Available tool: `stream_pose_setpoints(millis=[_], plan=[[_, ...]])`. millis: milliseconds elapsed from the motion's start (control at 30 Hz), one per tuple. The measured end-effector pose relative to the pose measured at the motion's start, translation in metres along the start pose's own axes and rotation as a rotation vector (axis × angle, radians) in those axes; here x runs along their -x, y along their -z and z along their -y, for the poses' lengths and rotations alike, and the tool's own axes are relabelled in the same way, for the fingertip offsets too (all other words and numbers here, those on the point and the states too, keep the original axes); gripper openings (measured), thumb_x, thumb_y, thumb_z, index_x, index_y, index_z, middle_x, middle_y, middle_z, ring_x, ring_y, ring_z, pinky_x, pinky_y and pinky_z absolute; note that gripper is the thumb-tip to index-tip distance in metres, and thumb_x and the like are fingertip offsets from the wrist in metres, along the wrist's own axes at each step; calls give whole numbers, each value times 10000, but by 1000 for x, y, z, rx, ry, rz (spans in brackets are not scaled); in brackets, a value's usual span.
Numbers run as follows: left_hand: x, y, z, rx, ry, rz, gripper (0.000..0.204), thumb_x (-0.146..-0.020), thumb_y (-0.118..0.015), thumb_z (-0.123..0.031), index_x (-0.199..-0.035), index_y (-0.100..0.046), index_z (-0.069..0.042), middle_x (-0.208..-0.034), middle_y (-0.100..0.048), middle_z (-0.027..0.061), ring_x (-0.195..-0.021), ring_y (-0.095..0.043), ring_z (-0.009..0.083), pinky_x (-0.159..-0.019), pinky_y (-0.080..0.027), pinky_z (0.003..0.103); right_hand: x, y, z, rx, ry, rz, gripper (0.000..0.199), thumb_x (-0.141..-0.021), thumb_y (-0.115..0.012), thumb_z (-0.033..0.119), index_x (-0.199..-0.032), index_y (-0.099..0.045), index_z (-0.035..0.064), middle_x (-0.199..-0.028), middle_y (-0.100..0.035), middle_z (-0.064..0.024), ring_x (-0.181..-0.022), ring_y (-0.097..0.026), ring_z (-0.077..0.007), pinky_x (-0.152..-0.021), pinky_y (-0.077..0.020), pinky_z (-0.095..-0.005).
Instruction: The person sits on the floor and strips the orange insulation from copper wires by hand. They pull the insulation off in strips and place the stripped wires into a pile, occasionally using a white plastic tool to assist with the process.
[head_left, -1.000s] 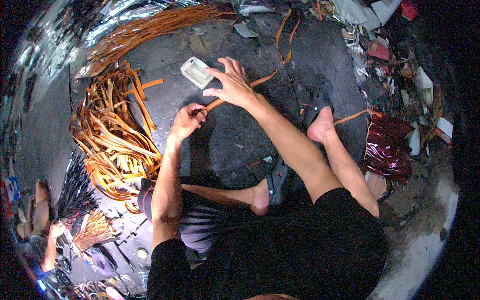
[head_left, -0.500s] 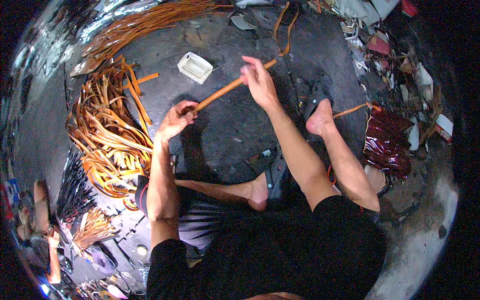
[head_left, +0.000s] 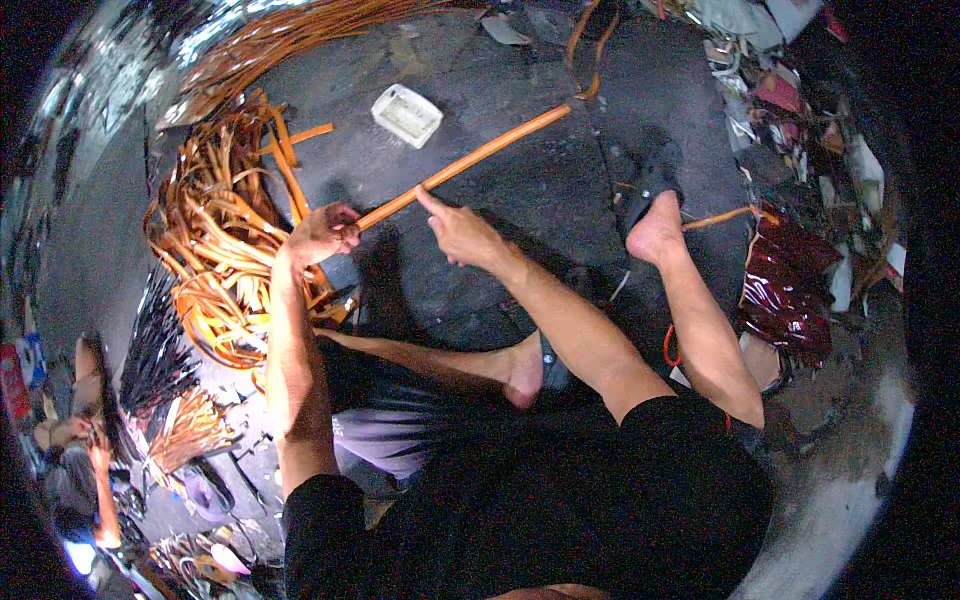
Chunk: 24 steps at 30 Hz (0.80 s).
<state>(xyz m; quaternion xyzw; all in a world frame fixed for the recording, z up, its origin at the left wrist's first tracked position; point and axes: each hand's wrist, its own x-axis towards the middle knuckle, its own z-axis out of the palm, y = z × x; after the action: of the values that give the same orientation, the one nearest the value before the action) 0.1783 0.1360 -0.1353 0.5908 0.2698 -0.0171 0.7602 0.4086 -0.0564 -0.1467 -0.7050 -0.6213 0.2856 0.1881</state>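
A long orange-brown strap (head_left: 500, 143) runs straight and slanting over the dark floor. My left hand (head_left: 325, 236) is closed round its near end, beside a pile of similar straps. Below the strap's middle is my right hand (head_left: 462, 234), its index finger stretched out and the fingertip against or very close to the strap. The other fingers of that hand are loosely bent with nothing visible in them. Beyond the strap's far end lies a thin brown loop (head_left: 597, 65); whether the two are joined is hard to tell.
Orange straps (head_left: 215, 240) lie heaped at the left, with black strips (head_left: 155, 365) nearer. A white plastic tray (head_left: 408, 116) stands beyond the strap. To the right are a dark red shiny bundle (head_left: 790, 285) and scraps (head_left: 780, 95). A co-worker's arm (head_left: 103, 480) shows at lower left.
My right hand has come down and left along the strap, toward my left hand, uncovering the far part. My left hand has shifted slightly left and down with the near end.
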Motion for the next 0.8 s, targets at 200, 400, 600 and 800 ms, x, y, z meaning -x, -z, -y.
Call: stream_pose_setpoints(millis=[200,400,600,800], plan=[[57,40,21,-104,107,-264,235,-840,-584,-15,-1069,-535,3,-794,-659,119,-674,-647,180,-564,-544,289,-14,-50,84,-24,-32,23,591,-927,-462,133,-1486,-268,131,-799,-643,-291,-745,-628,-485,-708,-502,-560],[19,-1,-14,-593,-1,-295,438,-784,-592,-30,-1221,-571,-54,-1091,-643,95,-1008,-607,226,-905,-499,350,-31,-77,128,-146,112,12,364,-888,-488,165,-1241,-578,148,-783,-655,-240,-698,-643,-426,-664,-524,-527],[0,-54,-6,-875,-390,-460,160,-765,-617,-15,-921,-593,-39,-818,-654,178,-781,-640,380,-698,-503,435,39,17,46,-357,-121,-512,305,-898,-583,140,-1199,-610,104,-792,-680,-162,-665,-676,-280,-617,-522,-373],[11,-49,-12,-919,-242,-148,244,-798,-641,-50,-1037,-593,-47,-770,-648,120,-676,-633,228,-610,-497,354,90,75,-58,-247,-318,-1027,320,-954,-532,135,-1265,-543,63,-771,-624,-73,-639,-575,-154,-605,-474,-318]])
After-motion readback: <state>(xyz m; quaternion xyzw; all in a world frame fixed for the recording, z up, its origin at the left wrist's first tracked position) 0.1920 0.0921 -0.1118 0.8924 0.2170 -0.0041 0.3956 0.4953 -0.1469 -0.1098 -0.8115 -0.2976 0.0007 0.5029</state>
